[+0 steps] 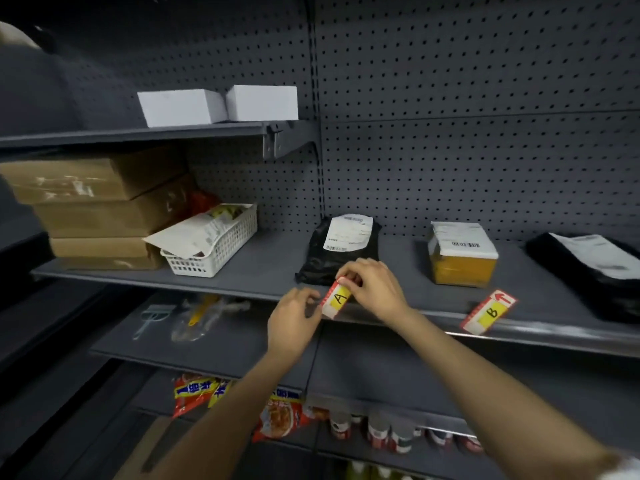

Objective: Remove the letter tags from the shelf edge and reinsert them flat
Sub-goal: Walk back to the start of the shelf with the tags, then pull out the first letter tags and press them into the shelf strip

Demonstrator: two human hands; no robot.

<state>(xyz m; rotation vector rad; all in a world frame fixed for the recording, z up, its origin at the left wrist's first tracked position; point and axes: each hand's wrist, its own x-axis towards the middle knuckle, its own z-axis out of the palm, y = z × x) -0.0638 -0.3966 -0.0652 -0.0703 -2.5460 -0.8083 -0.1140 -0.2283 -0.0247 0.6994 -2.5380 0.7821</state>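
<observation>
Both hands were on the A tag (336, 297) at the front edge of the grey metal shelf (242, 268). Right hand (375, 289) had its fingers (348, 271) closed in a pinch on the tag's upper end; left hand (294, 322) had fingers curled against the lower left end (actual grip there hidden behind the knuckles, can't tell). Tag was a small flat card, red and white border with a yellow patch and a black handwritten A, tilted up to the right, not flat in the edge strip.

B tag (489, 311), same build plus a red arrow, sat tilted in the same front edge further right, untouched.

On the shelf: crinkled black poly mailer (325, 258) with white label just behind the hands, taped yellow-brown box (462, 256) toward the right, another black mailer (585, 271) at the right end, white plastic lattice basket (214, 247) and stacked cardboard boxes (100, 209) at the left end. Two plain white boxes (218, 105) on the shelf above. Back wall was dark grey perforated panel (485, 116). Lower shelves held glossy red snack packs (280, 415) and small cans (377, 429), blurred.
</observation>
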